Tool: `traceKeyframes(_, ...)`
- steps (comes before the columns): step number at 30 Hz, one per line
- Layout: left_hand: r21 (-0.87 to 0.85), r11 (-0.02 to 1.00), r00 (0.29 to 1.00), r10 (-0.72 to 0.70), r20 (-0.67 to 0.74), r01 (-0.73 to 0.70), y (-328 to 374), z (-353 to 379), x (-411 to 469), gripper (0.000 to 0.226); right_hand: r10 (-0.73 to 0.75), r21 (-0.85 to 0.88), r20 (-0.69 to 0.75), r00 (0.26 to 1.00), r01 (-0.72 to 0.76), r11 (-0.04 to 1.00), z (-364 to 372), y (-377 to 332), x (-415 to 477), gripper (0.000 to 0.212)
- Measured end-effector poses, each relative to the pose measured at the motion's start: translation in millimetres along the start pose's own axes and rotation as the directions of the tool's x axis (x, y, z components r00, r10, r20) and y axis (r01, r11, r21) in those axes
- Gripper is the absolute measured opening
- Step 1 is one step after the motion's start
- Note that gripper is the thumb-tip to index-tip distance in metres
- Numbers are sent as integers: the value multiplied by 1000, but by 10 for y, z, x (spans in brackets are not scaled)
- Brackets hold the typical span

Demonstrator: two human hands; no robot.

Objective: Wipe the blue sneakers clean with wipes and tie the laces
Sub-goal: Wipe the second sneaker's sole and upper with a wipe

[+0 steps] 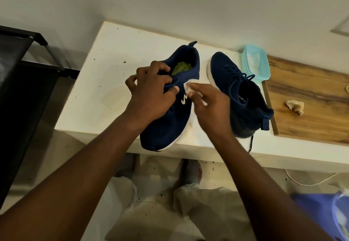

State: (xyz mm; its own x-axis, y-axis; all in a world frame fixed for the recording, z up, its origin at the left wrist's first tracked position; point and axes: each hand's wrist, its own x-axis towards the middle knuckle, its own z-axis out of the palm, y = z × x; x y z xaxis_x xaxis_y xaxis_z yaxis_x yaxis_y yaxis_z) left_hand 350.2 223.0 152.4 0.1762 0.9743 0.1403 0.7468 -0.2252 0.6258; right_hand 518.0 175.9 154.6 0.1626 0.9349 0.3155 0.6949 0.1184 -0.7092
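A: Under the left hand (pixel 151 91), what is hiding?
B: Most of the lacing; its fingers are gripping the sneaker's (pixel 166 127) upper.
A: And the right hand (pixel 209 108)?
B: It is pinching a crumpled white wipe (pixel 190 86) against the navy knit side.
A: Where is it sitting?
B: It is lying on the white table (pixel 105 82), with the second sneaker (pixel 236 91) standing just beside.

Left hand (pixel 151 92) curled in a grip — right hand (pixel 211 108) pinching.

Bare forearms (pixel 85 174), cream trousers (pixel 207 208) (loose, creased)
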Motion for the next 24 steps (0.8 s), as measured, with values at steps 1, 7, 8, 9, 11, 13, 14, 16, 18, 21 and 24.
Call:
traceKeyframes(1, 18, 1000, 1000, 3, 2, -3, -3, 5, 1, 19, -102, -72, 25, 995, 103, 992, 72, -45, -36, 25)
traceKeyframes(7, 107, 993, 998, 56, 19, -58, -43, 21, -40, 17, -162, -288, 365, 917, 277, 917, 186, -125, -281, 35)
traceKeyframes(8, 97, 993, 998, 65, 2, -65, -40, 25, -45, 19, -135, -262, 353, 926, 236, 936, 159, -112, -238, 33)
traceKeyframes(9, 82, 994, 998, 68, -14, -66, -27, 25, -36, 24, -109, -223, 297, 949, 180, 958, 117, -93, -169, 30)
traceKeyframes(11, 60, 996, 997, 67, -25, -66, -16, 18, -9, 39, -63, -164, 143, 988, 87, 983, 50, -14, -17, 21)
traceKeyframes(13, 47, 996, 996, 83, -31, -81, -2, 17, 0, 50, -28, -249, 74, 997, 46, 967, 59, 48, 53, 14)
traceKeyframes(14, 40, 995, 995, 94, -41, -93, 1, 21, 1, 51, -26, -310, 94, 995, 54, 949, 92, 54, 38, 12)
traceKeyframes(16, 43, 993, 993, 110, -48, -108, 3, 27, -8, 45, -68, -403, 230, 971, 159, 901, 164, -10, -71, 14)
traceKeyframes(18, 80, 990, 993, 117, -28, -115, -9, 24, -19, 37, -132, -399, 416, 900, 311, 863, 152, -55, -149, 21)
traceKeyframes(21, 152, 977, 989, 150, -1, -148, -34, 32, -17, 34, -118, -419, 392, 912, 291, 860, 11, 9, 14, 28)
traceKeyframes(24, 187, 968, 985, 172, 4, -170, -35, 38, -22, 35, -36, -452, 132, 991, 92, 887, -26, 77, 148, 22)
